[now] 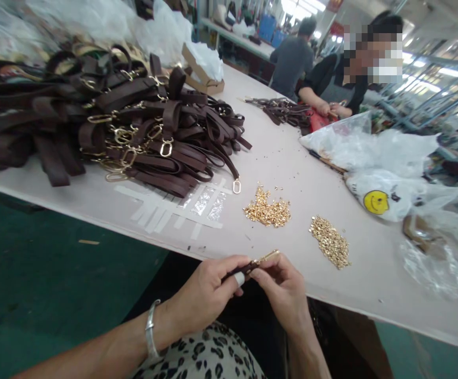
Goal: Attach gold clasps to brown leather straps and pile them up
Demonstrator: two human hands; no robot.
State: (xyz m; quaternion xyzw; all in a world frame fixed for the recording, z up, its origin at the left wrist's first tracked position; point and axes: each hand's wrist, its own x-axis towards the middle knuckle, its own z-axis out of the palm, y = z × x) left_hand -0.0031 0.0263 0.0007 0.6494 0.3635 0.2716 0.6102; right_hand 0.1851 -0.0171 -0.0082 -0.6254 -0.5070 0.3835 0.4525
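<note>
At the table's near edge, my left hand (209, 284) is closed around the end of a dark brown leather strap (245, 268), thumb and fingers pinching it. White tape is wrapped on the left thumb. My right hand (284, 287) closes on the gold metal buckle (267, 258) at that strap's end, its fingertips touching the leather too. Much of the strap is hidden by my fingers. Just beyond my hands lies a pile of small gold studs (268, 210). A second pile of gold pieces (330, 242) sits to the right.
A big heap of brown straps with gold rings (150, 126) covers the table's left side. Clear plastic under tape strips (173, 208) lies before it. Plastic bags (387, 189) stand at right. Across the table a co-worker (335, 84) handles more straps; another person (294, 58) is behind.
</note>
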